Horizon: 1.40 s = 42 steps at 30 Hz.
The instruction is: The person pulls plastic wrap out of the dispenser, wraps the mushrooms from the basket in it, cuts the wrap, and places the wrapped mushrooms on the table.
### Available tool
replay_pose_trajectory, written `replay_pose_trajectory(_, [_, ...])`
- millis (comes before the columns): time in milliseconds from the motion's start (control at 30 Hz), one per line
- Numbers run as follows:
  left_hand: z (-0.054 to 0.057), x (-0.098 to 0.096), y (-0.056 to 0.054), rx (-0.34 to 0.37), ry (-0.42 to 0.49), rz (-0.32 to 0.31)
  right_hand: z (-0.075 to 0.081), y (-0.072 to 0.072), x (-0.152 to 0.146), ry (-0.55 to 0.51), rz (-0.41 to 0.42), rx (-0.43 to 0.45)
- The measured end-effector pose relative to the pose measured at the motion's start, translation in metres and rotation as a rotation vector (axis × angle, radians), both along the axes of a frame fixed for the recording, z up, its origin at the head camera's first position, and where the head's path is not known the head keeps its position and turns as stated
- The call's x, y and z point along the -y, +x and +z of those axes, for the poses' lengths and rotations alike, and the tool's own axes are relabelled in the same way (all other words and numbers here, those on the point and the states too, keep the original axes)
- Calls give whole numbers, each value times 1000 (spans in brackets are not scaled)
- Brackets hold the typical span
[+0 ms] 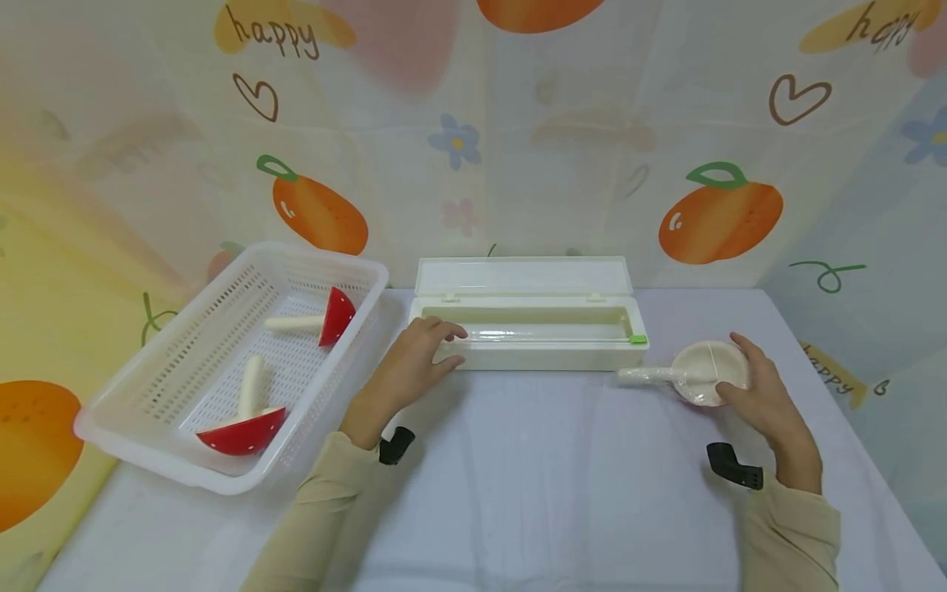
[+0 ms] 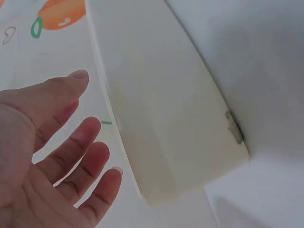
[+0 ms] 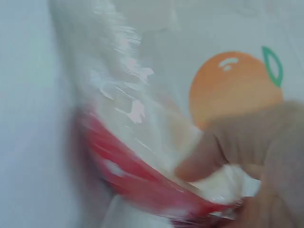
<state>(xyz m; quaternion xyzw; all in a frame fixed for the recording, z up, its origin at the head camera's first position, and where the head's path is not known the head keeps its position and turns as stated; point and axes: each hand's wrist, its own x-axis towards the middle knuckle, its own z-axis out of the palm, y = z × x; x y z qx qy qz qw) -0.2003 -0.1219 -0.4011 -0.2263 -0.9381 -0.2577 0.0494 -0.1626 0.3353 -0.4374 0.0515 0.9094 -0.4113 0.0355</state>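
Note:
My right hand pinches the rim of a ladle wrapped in clear plastic film. In the right wrist view the thumb lies at the inner side of its cream bowl, and the red outside with pale dots shows. Its cream handle points left, toward the box. My left hand, fingers loosely bent and holding nothing, hovers by the left front of a white cling film box. The lid stands raised at the back, with clear film inside and a green slider at the right end.
A white perforated basket stands to the left, holding two more red-and-cream ladles, one nearer the back and one nearer the front. A white cloth covers the table. A printed curtain hangs close behind the box.

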Motion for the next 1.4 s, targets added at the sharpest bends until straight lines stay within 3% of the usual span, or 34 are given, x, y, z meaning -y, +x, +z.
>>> replay_pose_trajectory(133, [0, 8, -6, -12, -3, 14, -5, -2, 0, 26, -156, -85])
replay_pose_trajectory(267, [-3, 14, -13, -10, -4, 11, -6, -3, 4, 46, -253, -167])
replay_pose_trajectory(533, [-4, 19, -27, 5, -86, -16, 8, -4, 22, 73, -289, -320])
replay_pose_trajectory(633, [-3, 20, -31, 38, -96, -36, 16, -4, 35, 61, -226, -368])
replay_pose_trajectory(867, [2, 20, -37, 135, -47, -43, 20, -9, 66, 72, 33, -440])
replay_pose_trajectory(1133, [-1, 19, -39, 127, -16, -13, 13, -29, 88, 113, 201, -516])
replay_pose_trajectory(1267, [-2, 17, -40, 118, -11, 5, 13, -37, 96, 127, 270, -490])
replay_pose_trajectory(1400, [-3, 16, -41, 109, 6, 9, 17, -43, 100, 139, 354, -403])
